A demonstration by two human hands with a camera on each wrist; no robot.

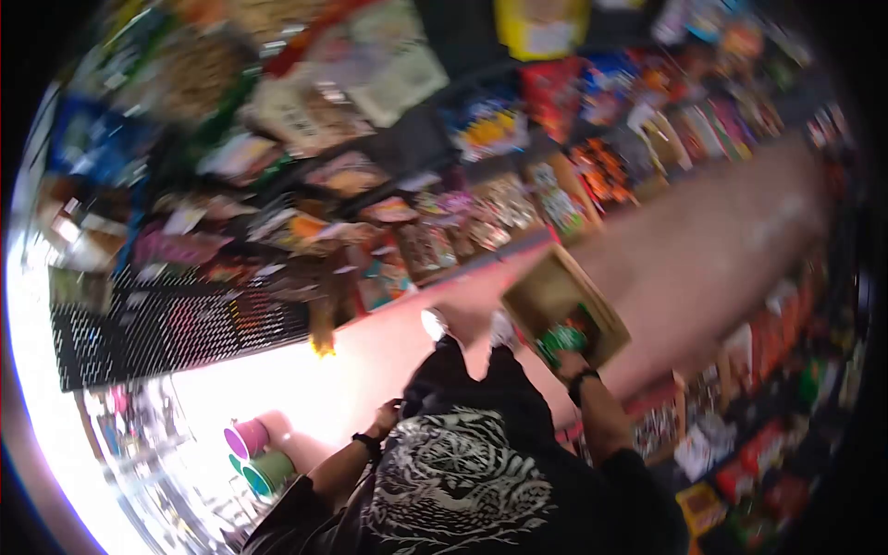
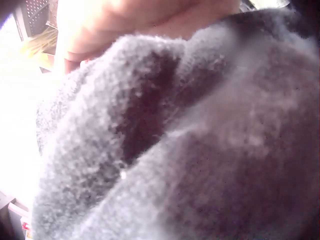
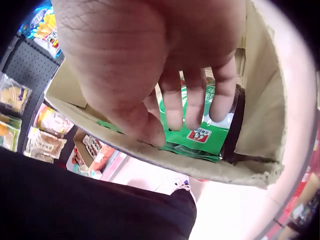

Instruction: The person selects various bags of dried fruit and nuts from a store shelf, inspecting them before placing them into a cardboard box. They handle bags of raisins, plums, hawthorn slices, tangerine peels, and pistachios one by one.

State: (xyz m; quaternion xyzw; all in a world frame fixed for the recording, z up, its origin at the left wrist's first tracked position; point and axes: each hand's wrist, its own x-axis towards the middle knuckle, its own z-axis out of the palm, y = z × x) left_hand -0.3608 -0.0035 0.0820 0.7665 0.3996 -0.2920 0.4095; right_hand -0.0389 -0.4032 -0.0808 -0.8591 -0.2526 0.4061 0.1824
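Note:
In the head view my right hand (image 1: 570, 363) reaches into a brown cardboard box (image 1: 524, 294). Green packets (image 1: 561, 340) lie inside it. From the right wrist, the right hand (image 3: 165, 70) shows its palm side, fingers fairly straight and fingertips over a shiny green packet (image 3: 202, 137). The thumb overlaps the near wall of the cardboard box (image 3: 260, 120). My left hand (image 1: 385, 418) hangs beside the black trousers (image 1: 439, 379), its fingers partly hidden. Grey fuzzy cloth (image 2: 150, 140) fills most of the left wrist view, below the skin of the left hand (image 2: 145, 22).
Shelves with many snack packets (image 1: 486, 129) run along the far side, with open display boxes (image 1: 499, 215) at the bottom. More goods (image 1: 740, 444) stand at right. Pink and green buckets (image 1: 268, 472) sit at lower left, near a black perforated panel (image 1: 176, 324). The floor (image 1: 703, 240) is pinkish.

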